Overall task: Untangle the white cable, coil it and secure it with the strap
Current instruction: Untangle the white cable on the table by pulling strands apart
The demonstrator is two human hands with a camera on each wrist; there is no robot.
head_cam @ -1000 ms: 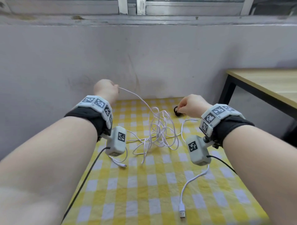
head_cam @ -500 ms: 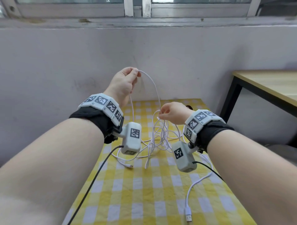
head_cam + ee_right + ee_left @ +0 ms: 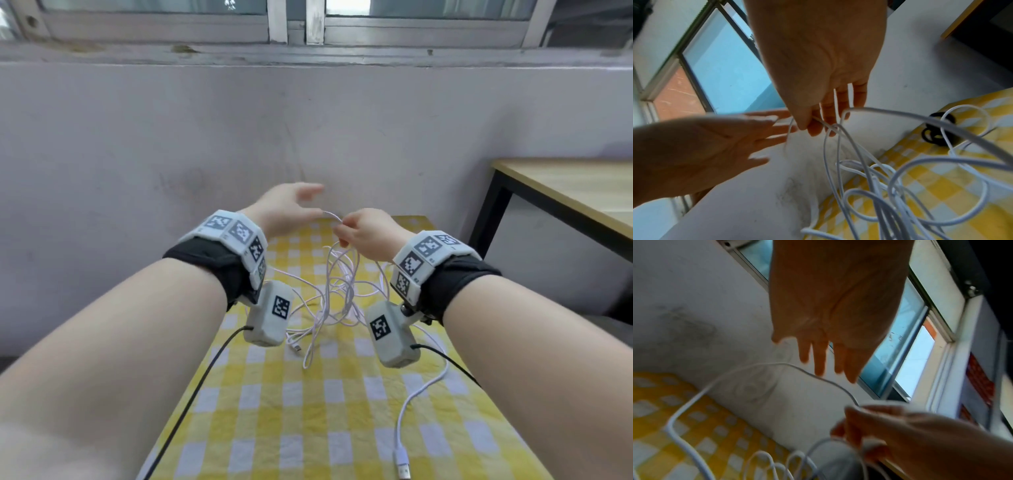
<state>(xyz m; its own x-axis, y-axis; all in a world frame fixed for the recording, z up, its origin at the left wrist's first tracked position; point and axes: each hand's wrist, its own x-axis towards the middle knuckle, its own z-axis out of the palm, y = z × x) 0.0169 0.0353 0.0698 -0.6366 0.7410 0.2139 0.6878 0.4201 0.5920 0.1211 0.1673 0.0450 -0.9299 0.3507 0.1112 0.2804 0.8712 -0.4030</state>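
White cable (image 3: pixel 337 291) pinched by right hand (image 3: pixel 368 233).

Hanging white cable (image 3: pixel 337 291) loops block the gap between both wrists.

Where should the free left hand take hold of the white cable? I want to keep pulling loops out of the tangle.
Judging from this frame, on the raised arc of the white cable just left of the right hand, coming from the left with the open left hand. That span hangs clear of the tangle, single and unobstructed, so a thumb-and-forefinger grip could close around it alone.
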